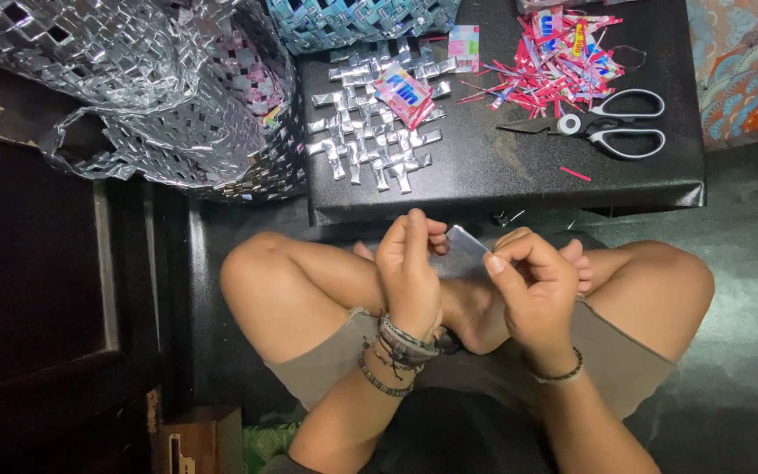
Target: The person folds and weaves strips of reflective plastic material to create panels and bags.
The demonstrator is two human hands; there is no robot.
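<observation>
I sit cross-legged on the floor behind a low black table. My left hand and my right hand together pinch a small silvery foil strip above my lap, fingers closed on its two ends. On the table lie a woven silver foil mat with a pink wrapper piece on it, a pile of pink and red wrapper trimmings, and scissors with white handles.
A large woven silver foil bag with a handle leans at the left of the table. A woven blue basket stands at the table's far edge. Dark wooden furniture fills the left. A patterned cloth lies at upper right.
</observation>
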